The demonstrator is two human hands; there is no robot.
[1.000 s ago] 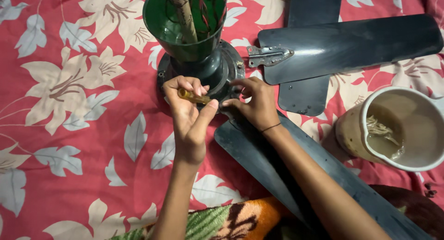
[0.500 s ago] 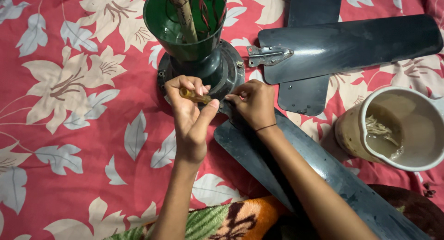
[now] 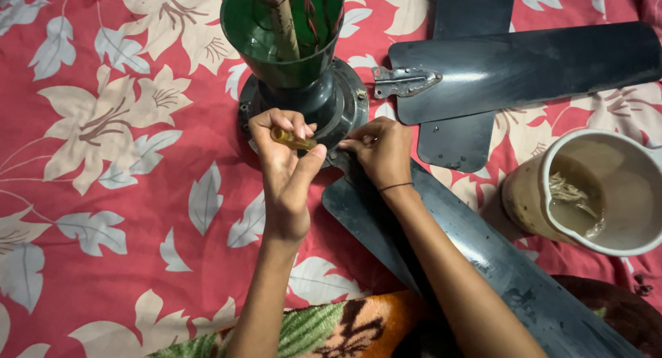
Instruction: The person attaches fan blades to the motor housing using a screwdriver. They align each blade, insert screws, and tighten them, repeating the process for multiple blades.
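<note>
The left hand [image 3: 286, 166] pinches the amber handle of a small screwdriver [image 3: 292, 139] between thumb and curled fingers, tip aimed at the rim of the dark fan motor housing [image 3: 324, 103], apparently to reach a fastener there. The right hand [image 3: 381, 153] is closed, fingertips pressed on the root of the near fan blade [image 3: 441, 254] where it meets the housing, seemingly steadying the joint; whether it grips anything small cannot be told. Two more blades [image 3: 524, 65] lie detached on the floral cloth [image 3: 103, 192], a cream jug [image 3: 593, 192] to the right. Against the frames half a second and a second back, the right hand has shifted slightly; the left holds unchanged.
</note>
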